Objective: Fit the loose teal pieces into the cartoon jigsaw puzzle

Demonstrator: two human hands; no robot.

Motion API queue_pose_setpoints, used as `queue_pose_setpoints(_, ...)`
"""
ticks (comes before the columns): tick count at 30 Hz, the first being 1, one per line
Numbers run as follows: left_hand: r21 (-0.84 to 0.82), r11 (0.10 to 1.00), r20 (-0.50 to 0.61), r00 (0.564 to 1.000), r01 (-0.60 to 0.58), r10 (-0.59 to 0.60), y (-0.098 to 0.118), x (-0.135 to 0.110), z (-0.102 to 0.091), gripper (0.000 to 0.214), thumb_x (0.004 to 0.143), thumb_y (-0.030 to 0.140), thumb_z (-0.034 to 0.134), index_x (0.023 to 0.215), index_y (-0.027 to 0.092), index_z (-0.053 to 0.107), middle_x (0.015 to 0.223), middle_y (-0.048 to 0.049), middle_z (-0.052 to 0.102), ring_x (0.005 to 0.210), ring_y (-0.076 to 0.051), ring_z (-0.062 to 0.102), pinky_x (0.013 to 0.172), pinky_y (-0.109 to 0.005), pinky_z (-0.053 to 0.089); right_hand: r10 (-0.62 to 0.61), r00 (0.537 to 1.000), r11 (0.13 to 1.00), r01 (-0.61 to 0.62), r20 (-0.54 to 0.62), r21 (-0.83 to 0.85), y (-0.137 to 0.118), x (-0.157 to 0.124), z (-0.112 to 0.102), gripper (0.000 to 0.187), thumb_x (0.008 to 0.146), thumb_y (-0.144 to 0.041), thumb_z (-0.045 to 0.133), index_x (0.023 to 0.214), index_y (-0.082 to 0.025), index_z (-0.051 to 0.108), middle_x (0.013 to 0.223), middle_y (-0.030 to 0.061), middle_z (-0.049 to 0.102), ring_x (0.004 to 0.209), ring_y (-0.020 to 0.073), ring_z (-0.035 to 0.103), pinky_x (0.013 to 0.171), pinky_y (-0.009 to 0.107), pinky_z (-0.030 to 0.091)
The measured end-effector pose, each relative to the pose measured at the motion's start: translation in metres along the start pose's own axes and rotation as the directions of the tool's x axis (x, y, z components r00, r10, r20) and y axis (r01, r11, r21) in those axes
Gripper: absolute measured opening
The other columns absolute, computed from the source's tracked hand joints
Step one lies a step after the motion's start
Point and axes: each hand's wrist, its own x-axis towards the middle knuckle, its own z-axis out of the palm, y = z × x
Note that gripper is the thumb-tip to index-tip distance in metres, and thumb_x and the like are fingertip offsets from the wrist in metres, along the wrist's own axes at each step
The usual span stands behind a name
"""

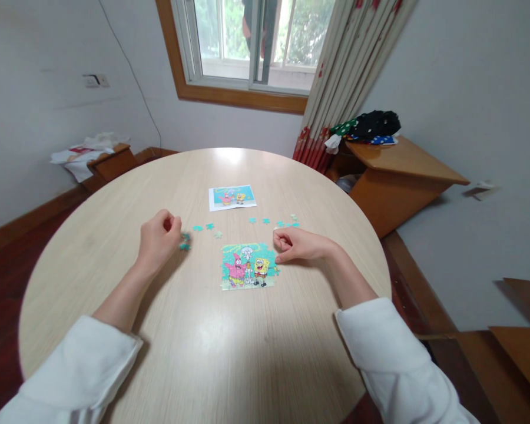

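Note:
A partly joined jigsaw puzzle [247, 268] with pink, white and yellow cartoon figures lies flat on the round table [194, 353]. My right hand [298, 244] is at its upper right edge, fingers curled together; whatever they may hold is hidden. To the left, my left hand [159, 238] rests in a loose fist beside some loose teal pieces [184, 241], and its fingers hide what may be inside. More loose puzzle pieces [209, 226] lie in a scattered row beyond the puzzle. Behind them is a picture sheet [232, 198] showing the same figures.
Past the table's far edge is a window [251, 47] with a long curtain [340, 76]. A wooden cabinet [397, 171] topped with dark cloths [375, 125] stands at the right. White cloths [88, 153] lie on a low wooden piece of furniture at the left.

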Motion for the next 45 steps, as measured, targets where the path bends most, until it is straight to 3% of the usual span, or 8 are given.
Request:
queue_pose_setpoints(5, -0.042, 0.999, -0.036, 0.999, -0.013, 0.011, 0.0, 0.001, 0.0, 0.015, 0.078, 0.028, 0.046, 0.064, 0.023, 0.042, 0.057, 0.0031, 0.044, 0.055, -0.014, 0.042, 0.056, -0.028, 0.033, -0.015, 0.989, 0.999, 0.021, 0.146, -0.041, 0.0, -0.001, -0.005, 0.04, 0.063, -0.027, 0.073, 0.062, -0.02, 0.034, 0.057, -0.01, 0.031, 0.053, 0.0055, 0.026, 0.05, 0.023, 0.021)
queue_pose_setpoints(13, -0.079, 0.997, -0.042, 0.999, -0.007, 0.004, 0.002, -0.001, -0.001, 0.006, 0.08, 0.025, 0.044, 0.079, 0.022, 0.049, 0.053, 0.0057, 0.039, 0.051, -0.014, 0.042, 0.054, -0.028, 0.032, 0.009, 0.979, 0.998, 0.004, 0.203, -0.068, 0.002, 0.001, -0.002, 0.04, 0.064, -0.025, 0.072, 0.061, -0.02, 0.033, 0.056, -0.0104, 0.032, 0.053, 0.0048, 0.027, 0.05, 0.023, 0.021)
queue_pose_setpoints(18, -0.113, 0.993, -0.069, 0.998, -0.011, 0.003, 0.002, -0.002, -0.004, 0.01, 0.081, 0.025, 0.043, 0.087, 0.022, 0.05, 0.053, 0.0061, 0.038, 0.049, -0.014, 0.04, 0.053, -0.029, 0.031, 0.032, 0.981, 0.994, -0.011, 0.194, -0.111, -0.001, 0.002, 0.001, 0.04, 0.064, -0.023, 0.072, 0.06, -0.02, 0.032, 0.055, -0.0107, 0.03, 0.051, 0.0047, 0.027, 0.049, 0.023, 0.02)
queue_pose_setpoints(34, -0.125, 0.992, -0.087, 0.996, 0.005, -0.016, -0.004, 0.003, -0.01, 0.006, 0.075, 0.023, 0.046, 0.073, 0.023, 0.051, 0.053, 0.0037, 0.04, 0.051, -0.015, 0.04, 0.053, -0.03, 0.031, 0.063, 0.983, 0.973, -0.023, 0.17, -0.228, -0.007, 0.002, 0.003, 0.033, 0.065, -0.015, 0.065, 0.06, -0.02, 0.032, 0.055, -0.0098, 0.032, 0.052, 0.0055, 0.028, 0.05, 0.025, 0.02)
queue_pose_setpoints(40, -0.159, 0.987, -0.164, 0.986, -0.002, -0.025, -0.008, 0.007, -0.013, 0.006, 0.072, 0.021, 0.047, 0.07, 0.023, 0.052, 0.049, 0.0042, 0.039, 0.047, -0.014, 0.036, 0.049, -0.029, 0.027, 0.07, 0.98, 0.974, -0.026, 0.186, -0.225, -0.008, 0.003, 0.003, 0.039, 0.065, -0.023, 0.071, 0.06, -0.02, 0.032, 0.055, -0.0103, 0.03, 0.052, 0.0055, 0.026, 0.05, 0.025, 0.02)
queue_pose_setpoints(45, -0.17, 0.985, -0.176, 0.983, 0.02, -0.05, -0.012, 0.009, -0.014, 0.006, 0.072, 0.02, 0.047, 0.071, 0.022, 0.052, 0.048, 0.0044, 0.038, 0.045, -0.013, 0.035, 0.048, -0.028, 0.026, 0.085, 0.982, 0.967, -0.04, 0.169, -0.252, -0.01, 0.002, 0.004, 0.036, 0.065, -0.017, 0.068, 0.06, -0.02, 0.032, 0.054, -0.0102, 0.03, 0.051, 0.0054, 0.026, 0.049, 0.025, 0.02)
